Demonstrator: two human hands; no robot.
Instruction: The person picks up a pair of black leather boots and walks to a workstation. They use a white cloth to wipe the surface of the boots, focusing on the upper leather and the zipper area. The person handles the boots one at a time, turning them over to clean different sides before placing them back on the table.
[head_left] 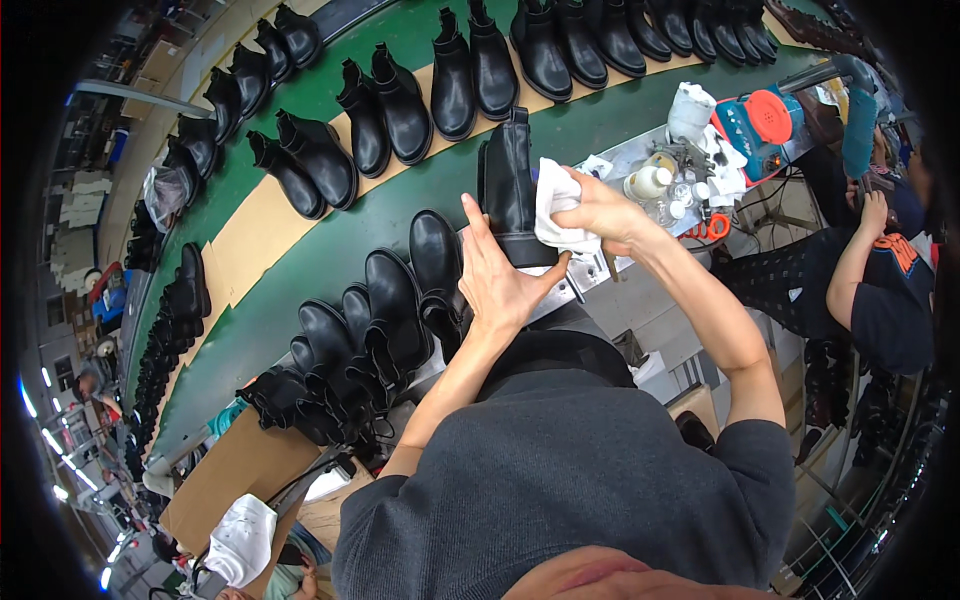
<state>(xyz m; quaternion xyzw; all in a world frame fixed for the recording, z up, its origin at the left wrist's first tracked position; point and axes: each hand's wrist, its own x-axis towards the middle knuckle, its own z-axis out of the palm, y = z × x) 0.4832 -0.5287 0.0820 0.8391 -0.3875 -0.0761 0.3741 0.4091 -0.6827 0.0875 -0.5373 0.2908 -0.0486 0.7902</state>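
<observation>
A black ankle boot (510, 190) is held in front of me at the near edge of the green table, its heel toward me. My left hand (495, 275) grips the boot low around the heel, thumb and fingers on either side. In my right hand (605, 212) is a bunched white cloth (555, 205), pressed against the boot's right side. The boot's toe and far side are hidden. Just left of my left hand, a black boot (436, 255) leans among several others along the table's near edge.
Pairs of black boots (455, 80) stand on brown paper (240, 235) along the green table (400, 200). At right are plastic bottles (650, 182), a teal and red machine (755, 125) and a co-worker's arm (855, 255). A cardboard sheet (235, 480) sits lower left.
</observation>
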